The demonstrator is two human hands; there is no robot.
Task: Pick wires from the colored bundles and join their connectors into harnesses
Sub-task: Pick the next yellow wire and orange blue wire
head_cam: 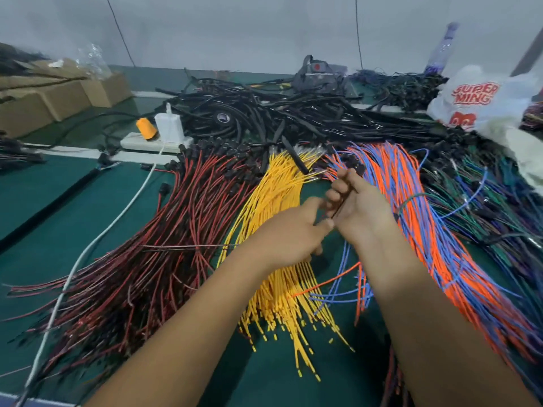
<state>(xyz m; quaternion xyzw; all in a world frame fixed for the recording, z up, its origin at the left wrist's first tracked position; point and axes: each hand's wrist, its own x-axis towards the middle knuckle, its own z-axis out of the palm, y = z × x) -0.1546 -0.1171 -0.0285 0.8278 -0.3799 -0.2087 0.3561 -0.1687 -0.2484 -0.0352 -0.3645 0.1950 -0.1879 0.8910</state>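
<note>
While left hand (289,236) pinches, right hand (357,205) grips black wire (342,207)

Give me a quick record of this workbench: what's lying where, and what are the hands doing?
surface: green table
left: red-black wire bundle
middle: yellow wire bundle
right: orange-blue wire bundle
behind: black cable pile, power strip
left hand: fingers pinch thin wires
right hand: grips dark wires
</note>
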